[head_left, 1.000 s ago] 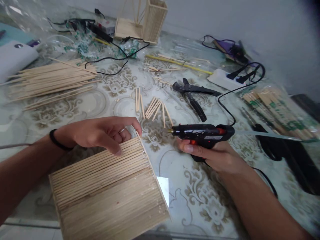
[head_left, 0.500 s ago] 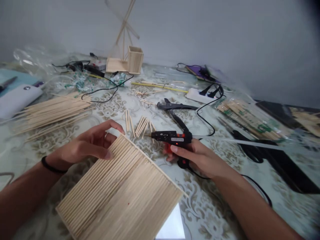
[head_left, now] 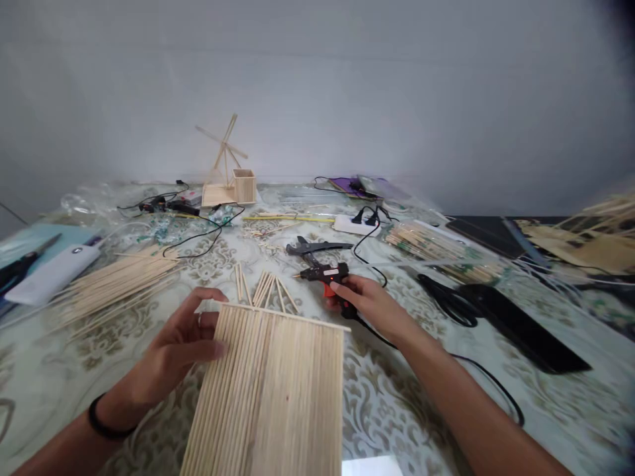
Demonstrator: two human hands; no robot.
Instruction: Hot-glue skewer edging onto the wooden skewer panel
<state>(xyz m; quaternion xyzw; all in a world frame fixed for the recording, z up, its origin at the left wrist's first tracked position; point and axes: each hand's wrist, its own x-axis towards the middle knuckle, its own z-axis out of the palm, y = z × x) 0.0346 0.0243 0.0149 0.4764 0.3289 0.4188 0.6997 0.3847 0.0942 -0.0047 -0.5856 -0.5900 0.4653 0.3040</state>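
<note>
In the head view my left hand (head_left: 191, 344) pinches the upper left corner of a panel of thin wooden sticks (head_left: 288, 390), thumb on its face and fingers behind. A thin stick runs along the panel's top edge and juts past the right corner. My right hand (head_left: 364, 301) grips a black and red glue gun (head_left: 325, 274), its nozzle pointing left and its small red light lit. The nozzle is apart from the panel. Just beyond the panel lie several short cut sticks (head_left: 268, 289). Pliers (head_left: 317, 246) rest behind the glue gun.
Long sticks (head_left: 124, 277) lie at left beside a white device (head_left: 54, 274). A small stick windmill model (head_left: 225, 165) stands near the wall. A power strip (head_left: 354, 225) with plugs sits behind the pliers. At right are black scissors (head_left: 449, 301), a black flat object (head_left: 530, 334) and bagged sticks (head_left: 436, 244).
The panel has turned so its top edge lies nearly level. The glue gun is still in my right hand, lower and nearer upright. The camera view has tilted up, showing more wall.
</note>
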